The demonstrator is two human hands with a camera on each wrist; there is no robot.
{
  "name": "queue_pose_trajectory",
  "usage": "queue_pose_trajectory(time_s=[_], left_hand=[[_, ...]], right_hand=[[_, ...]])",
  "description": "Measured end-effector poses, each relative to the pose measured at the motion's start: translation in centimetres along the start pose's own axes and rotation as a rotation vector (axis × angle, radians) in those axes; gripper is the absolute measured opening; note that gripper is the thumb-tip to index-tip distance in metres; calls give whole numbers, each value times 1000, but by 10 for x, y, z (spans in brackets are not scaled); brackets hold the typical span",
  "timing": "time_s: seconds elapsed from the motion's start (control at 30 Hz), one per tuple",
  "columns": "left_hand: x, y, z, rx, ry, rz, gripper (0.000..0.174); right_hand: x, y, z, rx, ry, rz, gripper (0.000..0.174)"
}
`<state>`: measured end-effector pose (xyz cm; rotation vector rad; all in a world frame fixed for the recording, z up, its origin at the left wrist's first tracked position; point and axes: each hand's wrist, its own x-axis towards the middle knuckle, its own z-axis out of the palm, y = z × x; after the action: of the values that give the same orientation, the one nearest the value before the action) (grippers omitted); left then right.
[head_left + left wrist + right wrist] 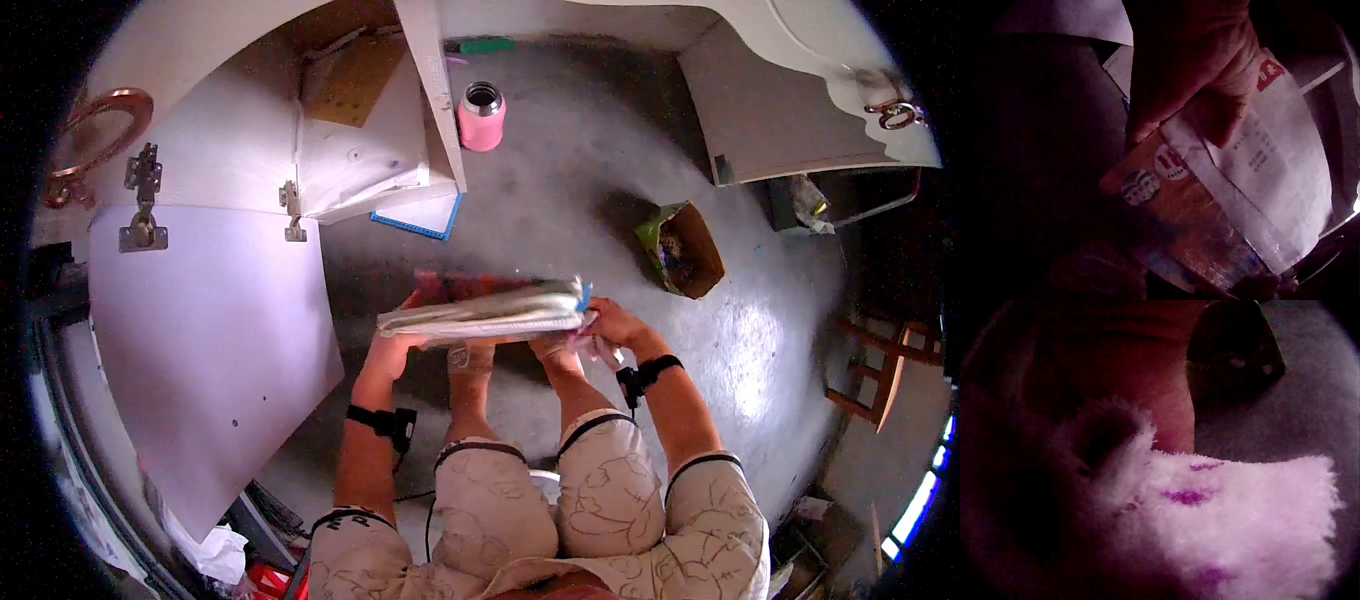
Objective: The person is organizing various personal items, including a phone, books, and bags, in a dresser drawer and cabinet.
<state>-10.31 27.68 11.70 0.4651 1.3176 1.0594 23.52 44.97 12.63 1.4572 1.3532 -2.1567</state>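
Note:
A stack of books and papers point(490, 318) is held edge-up in front of my knees, slightly blurred. My left hand point(402, 335) grips its left end. In the left wrist view, the thumb of the left hand point(1200, 75) lies over a white printed sheet point(1272, 150) beside an orange, colourful cover point(1175, 200) with round logos. At the stack's right end is my right hand point(615, 322), fingers partly hidden behind it. A fluffy white cloth with purple marks point(1254, 512) hangs from the right hand point(1154, 381), bunched close to the palm.
An open white cabinet point(360, 150) stands at the left, its door point(210, 350) swung out. A blue-edged white panel point(425, 215) lies by it. A pink flask point(482, 125) stands on the grey floor, with an open green-edged box point(700, 255) at right and a wooden stool point(885, 375) beyond.

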Motion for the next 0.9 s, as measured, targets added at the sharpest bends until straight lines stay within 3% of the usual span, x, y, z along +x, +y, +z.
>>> queue_pose_trajectory(time_s=[0.1, 0.13, 0.17, 0.2, 0.23, 0.63, 0.73, 0.8, 0.83, 0.9], left_hand=[[-4, -18, -16, -233, -59, -90, 49], [-10, -18, -18, -171, -138, 24, 48], [-13, -19, -18, -167, -137, 20, 48], [-16, -12, -11, -382, -48, 3, 49], [-18, -8, -7, -598, 43, -14, 49], [-30, 6, -4, -620, 132, -31, 38], [-31, 4, -2, -582, 271, -54, 37], [-33, 0, -8, -566, 317, -74, 37], [-35, -2, -12, -567, 319, -78, 37], [-36, -5, -24, -641, 283, -98, 36]], right_hand=[[10, -6, 4, 49, 106, -47, 19], [18, -1, 3, 55, 135, -98, 18], [26, 7, 4, 61, 163, -147, 17], [31, 11, 9, 138, 168, -266, 17], [33, 15, 7, 141, 167, -266, 17], [26, 11, 0, 112, 143, -101, 20], [32, 22, 0, -140, 225, -240, 29], [9, 2, 10, -988, 517, -134, 37], [10, 10, 9, -988, 514, -132, 37], [9, 18, 6, -607, 651, -308, 41]])
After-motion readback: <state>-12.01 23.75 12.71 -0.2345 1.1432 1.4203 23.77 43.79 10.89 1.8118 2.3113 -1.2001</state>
